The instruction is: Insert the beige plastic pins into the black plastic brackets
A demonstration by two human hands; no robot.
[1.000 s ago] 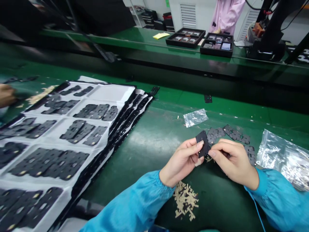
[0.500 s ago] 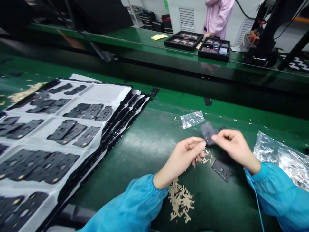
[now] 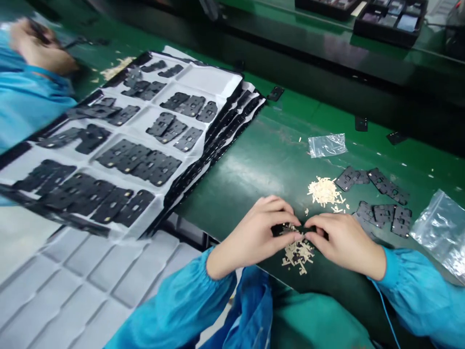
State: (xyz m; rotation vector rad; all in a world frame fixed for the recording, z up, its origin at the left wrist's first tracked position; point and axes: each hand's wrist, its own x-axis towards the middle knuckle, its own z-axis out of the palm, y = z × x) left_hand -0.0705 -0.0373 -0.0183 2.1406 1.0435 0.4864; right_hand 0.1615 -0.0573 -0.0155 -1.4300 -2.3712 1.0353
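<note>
Black die-cut pad (image 3: 292, 229) running L–R, L hand (image 3: 253, 238) & R hand (image 3: 345, 243) both pinching it w/ fingertips, just above beige scraps (image 3: 298, 254)

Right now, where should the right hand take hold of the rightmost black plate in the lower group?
Probably its free right edge, with the right hand coming from the right: the black plate lies flat on the green mat, and its left side sits close against a neighbouring plate, leaving little room for fingers there.
</note>
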